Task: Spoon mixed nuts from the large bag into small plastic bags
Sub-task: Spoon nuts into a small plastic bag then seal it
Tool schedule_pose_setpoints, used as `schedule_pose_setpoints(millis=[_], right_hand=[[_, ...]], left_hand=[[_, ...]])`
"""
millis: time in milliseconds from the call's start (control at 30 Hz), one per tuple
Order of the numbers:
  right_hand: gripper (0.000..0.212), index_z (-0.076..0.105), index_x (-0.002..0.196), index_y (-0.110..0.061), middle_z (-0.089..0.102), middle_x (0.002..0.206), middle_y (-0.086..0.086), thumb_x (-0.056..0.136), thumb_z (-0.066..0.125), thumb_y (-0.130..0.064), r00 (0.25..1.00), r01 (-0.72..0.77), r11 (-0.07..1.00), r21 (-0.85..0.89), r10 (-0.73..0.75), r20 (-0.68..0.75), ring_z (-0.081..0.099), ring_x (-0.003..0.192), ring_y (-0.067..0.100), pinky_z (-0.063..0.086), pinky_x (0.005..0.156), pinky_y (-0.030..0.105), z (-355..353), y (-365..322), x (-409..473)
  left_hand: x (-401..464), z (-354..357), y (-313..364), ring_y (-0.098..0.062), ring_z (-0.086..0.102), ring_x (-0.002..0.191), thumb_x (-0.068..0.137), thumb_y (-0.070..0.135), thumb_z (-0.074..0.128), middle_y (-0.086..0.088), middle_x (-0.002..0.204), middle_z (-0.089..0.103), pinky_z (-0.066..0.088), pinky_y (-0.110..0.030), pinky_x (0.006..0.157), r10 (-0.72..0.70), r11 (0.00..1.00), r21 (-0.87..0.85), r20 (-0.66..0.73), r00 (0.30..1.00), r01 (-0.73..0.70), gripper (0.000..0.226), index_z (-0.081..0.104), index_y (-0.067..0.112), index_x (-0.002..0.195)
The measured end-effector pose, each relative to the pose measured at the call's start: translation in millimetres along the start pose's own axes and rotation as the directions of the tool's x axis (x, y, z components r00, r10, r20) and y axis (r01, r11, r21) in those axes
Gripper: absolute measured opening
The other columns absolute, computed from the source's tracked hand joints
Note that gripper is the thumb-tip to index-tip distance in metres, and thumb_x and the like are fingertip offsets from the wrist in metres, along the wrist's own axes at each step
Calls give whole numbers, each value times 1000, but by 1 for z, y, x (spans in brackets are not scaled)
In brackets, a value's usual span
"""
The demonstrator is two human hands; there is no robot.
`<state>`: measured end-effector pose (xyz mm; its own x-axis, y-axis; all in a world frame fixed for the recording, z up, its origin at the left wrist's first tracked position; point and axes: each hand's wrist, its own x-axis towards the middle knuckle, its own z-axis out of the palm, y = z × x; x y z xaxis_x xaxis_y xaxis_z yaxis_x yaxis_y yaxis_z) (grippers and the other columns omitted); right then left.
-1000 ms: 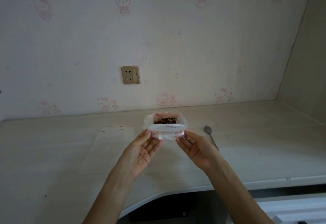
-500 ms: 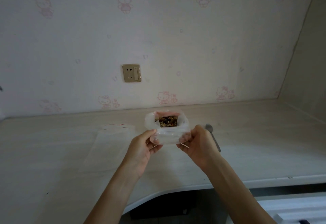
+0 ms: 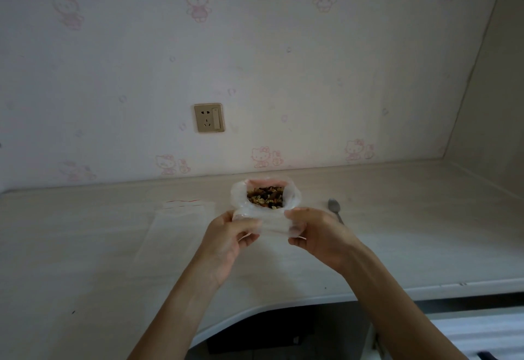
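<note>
A clear plastic bag [image 3: 266, 215] of mixed nuts [image 3: 265, 197] stands open at the middle of the desk, its mouth folded wide. My left hand [image 3: 226, 235] grips the bag's near left side with curled fingers. My right hand [image 3: 314, 232] grips its near right side the same way. A metal spoon [image 3: 334, 208] lies on the desk just right of the bag, its handle partly behind my right hand. Several empty small clear bags [image 3: 173, 226] with red lines at the top lie flat to the left.
The pale wooden desk [image 3: 411, 232] runs wall to wall, with a curved cut-out in its front edge below my arms. A wall socket [image 3: 209, 117] sits on the papered wall behind. A side wall closes the right end.
Both hands went from open palms under the bag's front to fingers curled and gripping its near sides. The bag's mouth now shows more of the nuts.
</note>
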<state>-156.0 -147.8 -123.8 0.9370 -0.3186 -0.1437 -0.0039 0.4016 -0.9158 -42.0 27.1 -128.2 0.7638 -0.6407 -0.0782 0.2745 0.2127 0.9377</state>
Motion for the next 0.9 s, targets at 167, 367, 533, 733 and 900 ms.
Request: schedule_pose_setpoints(millis=[167, 367, 533, 733, 900], right_hand=[[8, 70, 91, -5, 73, 91, 9, 87, 75, 0, 976, 55, 965, -255, -106, -189, 70, 88, 22, 59, 74, 28, 4, 1, 0], [13, 73, 88, -7, 69, 86, 6, 95, 63, -3, 932, 19, 850, -526, -206, -298, 64, 82, 19, 60, 79, 34, 6, -6, 6], [19, 60, 75, 10, 47, 63, 7, 90, 55, -1, 898, 49, 710, -703, -339, -280, 41, 47, 7, 34, 48, 23, 16, -12, 3], [23, 65, 72, -8, 49, 58, -7, 88, 51, 0, 887, 44, 450, -892, -428, -172, 43, 50, 5, 30, 34, 12, 25, -21, -1], [29, 59, 89, -22, 56, 77, -10, 92, 47, 4, 888, 87, 354, -931, -451, -88, 53, 63, 5, 37, 40, 7, 26, -23, -1]], left_hand=[[3, 7, -7, -15, 73, 72, 72, 2, 89, -13, 99, 67, 64, -36, 67, 233, 941, 303, -254, 939, -152, 40, 56, 7, 94], [1, 1, -1, -9, 69, 68, 88, 15, 79, 10, 101, 57, 61, -32, 61, 617, 511, 779, -40, 786, -362, 36, 47, 30, 85], [-5, 7, 9, -9, 61, 82, 86, -4, 65, 14, 118, 49, 42, -22, 56, 664, -50, 934, 295, 687, -353, 37, 46, 27, 82], [-1, 13, 11, -17, 58, 118, 83, -17, 56, 7, 135, 58, 48, -32, 84, 543, -167, 917, 392, 743, -362, 44, 68, 25, 88], [5, 16, 12, -16, 68, 94, 91, 13, 60, 13, 116, 71, 46, -27, 71, 488, -146, 943, 333, 807, -300, 31, 74, 33, 112]])
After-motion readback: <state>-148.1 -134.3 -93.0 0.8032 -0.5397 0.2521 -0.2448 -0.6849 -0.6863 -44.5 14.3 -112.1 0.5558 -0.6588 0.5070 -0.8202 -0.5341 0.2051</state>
